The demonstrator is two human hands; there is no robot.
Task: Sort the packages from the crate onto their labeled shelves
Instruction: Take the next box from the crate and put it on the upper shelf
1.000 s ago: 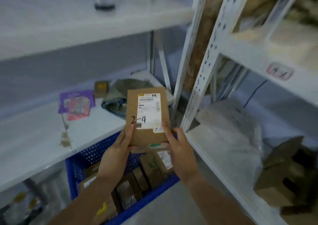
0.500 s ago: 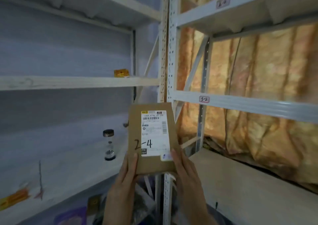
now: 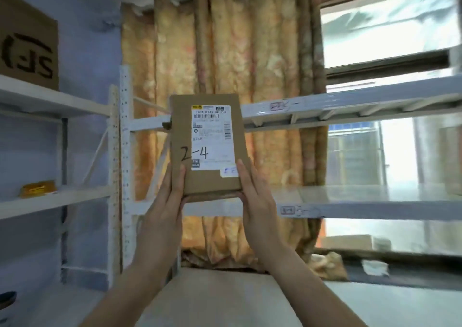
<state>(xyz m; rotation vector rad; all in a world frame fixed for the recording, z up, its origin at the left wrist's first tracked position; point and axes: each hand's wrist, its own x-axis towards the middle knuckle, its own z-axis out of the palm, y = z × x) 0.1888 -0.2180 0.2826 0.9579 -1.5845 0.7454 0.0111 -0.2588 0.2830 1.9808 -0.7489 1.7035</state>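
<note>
Brown flat cardboard package (image 3: 212, 181) marked 2-4 is upright before the white metal shelf rack (image 3: 350, 100). My left hand (image 3: 163, 201) and right hand (image 3: 258, 201) grip its lower sides, white label (image 3: 212, 136) toward me, likely to find its shelf.

Brown package (image 3: 207, 146), white label (image 3: 213, 136)

We cannot read the fine print on the label of the package (image 3: 207, 146). It hides most fingers of our left hand (image 3: 165, 206) and right hand (image 3: 257, 201). The upper shelf tag (image 3: 277, 105) and lower shelf tag (image 3: 287, 210) are blurred past reading. The view's left edge cuts off the cardboard box (image 3: 27, 44) on the top shelf (image 3: 50, 99).
</note>
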